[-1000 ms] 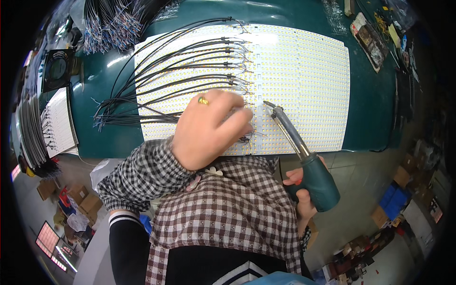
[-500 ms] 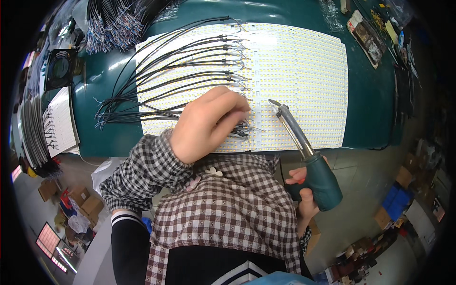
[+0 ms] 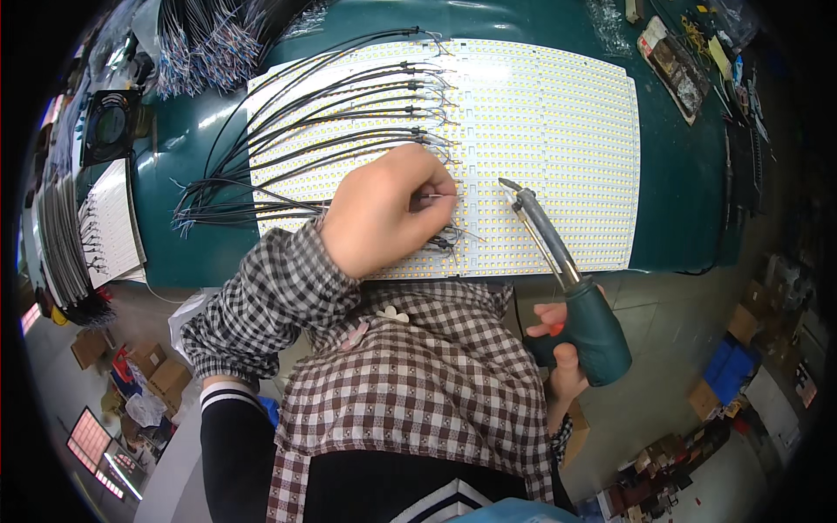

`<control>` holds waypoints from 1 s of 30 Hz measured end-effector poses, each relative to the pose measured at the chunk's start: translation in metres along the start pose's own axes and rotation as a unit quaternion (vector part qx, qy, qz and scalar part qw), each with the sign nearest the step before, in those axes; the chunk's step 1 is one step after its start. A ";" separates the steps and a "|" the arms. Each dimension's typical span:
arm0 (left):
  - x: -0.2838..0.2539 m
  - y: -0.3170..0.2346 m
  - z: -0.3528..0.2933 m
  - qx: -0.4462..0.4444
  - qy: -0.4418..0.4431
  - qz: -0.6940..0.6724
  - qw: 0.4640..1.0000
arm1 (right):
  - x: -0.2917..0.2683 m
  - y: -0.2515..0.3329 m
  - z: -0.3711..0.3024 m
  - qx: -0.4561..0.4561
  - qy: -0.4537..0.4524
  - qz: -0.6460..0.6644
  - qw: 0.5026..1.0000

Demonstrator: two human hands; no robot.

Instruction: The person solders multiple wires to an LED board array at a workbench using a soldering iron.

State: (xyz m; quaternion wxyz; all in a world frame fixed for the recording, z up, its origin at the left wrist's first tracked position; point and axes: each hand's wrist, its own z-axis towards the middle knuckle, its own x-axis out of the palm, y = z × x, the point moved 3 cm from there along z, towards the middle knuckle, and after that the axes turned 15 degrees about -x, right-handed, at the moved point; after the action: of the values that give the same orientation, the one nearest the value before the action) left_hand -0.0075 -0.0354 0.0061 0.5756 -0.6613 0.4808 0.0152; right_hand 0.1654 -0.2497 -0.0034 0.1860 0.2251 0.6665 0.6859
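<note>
My left hand (image 3: 388, 209) is over the middle of a white LED board (image 3: 584, 166), thumb and forefinger pinched on a thin wire (image 3: 431, 196). The fingers hide most of that wire. Black cables (image 3: 296, 144) with stripped ends lie across the left half of the board, their tips along its middle seam. More cable ends (image 3: 449, 240) show just below my left fingers. A green soldering gun (image 3: 597, 336) is in my right hand (image 3: 565, 370), fingers wrapped round its handle near a red trigger. Its tip (image 3: 506, 185) points up-left above the board, right of the seam, apart from the wires.
The board lies on a green table (image 3: 684, 200). A thick bundle of cables (image 3: 214, 44) is at the back left. Stacked white boards with wires (image 3: 113, 227) stand on the left, near a black round device (image 3: 112, 122). A stained block (image 3: 673, 70) lies at the back right.
My left hand has shifted slightly up, its fingertips closing, and a thin wire now shows between them. The soldering gun has moved a little to the right.
</note>
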 end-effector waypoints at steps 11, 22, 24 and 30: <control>0.002 0.000 0.000 -0.078 0.028 -0.047 0.996 | 0.002 0.003 -0.005 -0.015 0.040 -0.024 0.999; 0.000 -0.001 0.006 -0.041 0.024 0.003 0.999 | 0.009 0.008 -0.005 0.038 -0.025 0.036 0.998; 0.002 -0.002 0.005 -0.040 0.022 0.014 0.999 | 0.010 0.009 -0.004 0.033 -0.013 0.041 0.999; -0.003 -0.001 0.013 -0.025 0.033 0.046 0.998 | 0.011 0.004 -0.003 -0.003 0.018 0.021 1.000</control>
State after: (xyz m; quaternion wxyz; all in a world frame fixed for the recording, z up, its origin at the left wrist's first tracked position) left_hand -0.0017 -0.0233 0.0043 0.5414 -0.6528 0.5289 0.0321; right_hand 0.1546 -0.2466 0.0009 0.1600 0.2263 0.6630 0.6955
